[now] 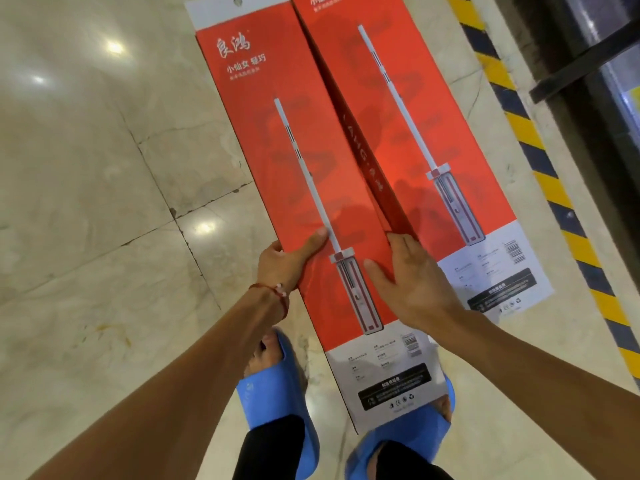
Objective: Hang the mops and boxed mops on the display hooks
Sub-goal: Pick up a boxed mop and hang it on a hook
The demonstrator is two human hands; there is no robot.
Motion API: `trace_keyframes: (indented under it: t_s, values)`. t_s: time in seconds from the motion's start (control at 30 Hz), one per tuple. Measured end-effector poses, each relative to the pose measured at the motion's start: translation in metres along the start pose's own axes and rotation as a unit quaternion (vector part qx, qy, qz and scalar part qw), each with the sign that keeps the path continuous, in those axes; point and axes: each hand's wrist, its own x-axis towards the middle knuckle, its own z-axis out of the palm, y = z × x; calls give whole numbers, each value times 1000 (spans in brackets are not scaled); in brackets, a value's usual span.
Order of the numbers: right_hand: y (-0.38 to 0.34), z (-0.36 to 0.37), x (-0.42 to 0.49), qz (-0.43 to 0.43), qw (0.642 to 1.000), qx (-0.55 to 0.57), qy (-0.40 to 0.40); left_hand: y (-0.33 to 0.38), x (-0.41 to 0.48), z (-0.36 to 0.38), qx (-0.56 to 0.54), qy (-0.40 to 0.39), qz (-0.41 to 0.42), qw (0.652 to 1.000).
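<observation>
The forearms [180, 368] reach down over blue slippers [277, 393]. The near boxed mop [304, 161], long and red, is held low over the feet and the tiled floor [86, 168]. A second boxed mop [433, 116] lies close on its right; I cannot tell whether they touch. The left hand [285, 263] grips the near box's left edge, thumb on its face. The right hand [412, 282] hooks its fingers over the right edge. A good lift, I judge, raises the tab end first, keeps both grips level, and aims the hang hole [238, 1] at a hook; none is in view.
</observation>
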Motion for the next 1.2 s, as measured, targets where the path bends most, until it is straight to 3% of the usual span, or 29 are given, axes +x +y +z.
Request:
trace_keyframes:
  t_s: [0.23, 0.47, 0.73, 0.83, 1.0, 1.2]
  values:
    - [-22, -42, -17, 26, 994, 102, -38, 2, -60, -15, -65, -18, -27, 997]
    - [-85, -91, -8, 77, 934, 345, -53, 10, -140, -28, -54, -76, -17, 996]
    - [-115, -145, -75, 27, 935, 349, -49, 29, -224, -42, 5, -121, -16, 993]
    - [-120, -170, -114, 39, 943, 326, -56, 50, -260, -44, -36, -108, -35, 993]
    - [-122, -205, -184, 57, 939, 339, -30, 123, -302, -46, -89, -71, 50, 992]
    - [-124, -228, -275, 59, 938, 342, -14, 164, -363, -36, -65, -109, 104, 986]
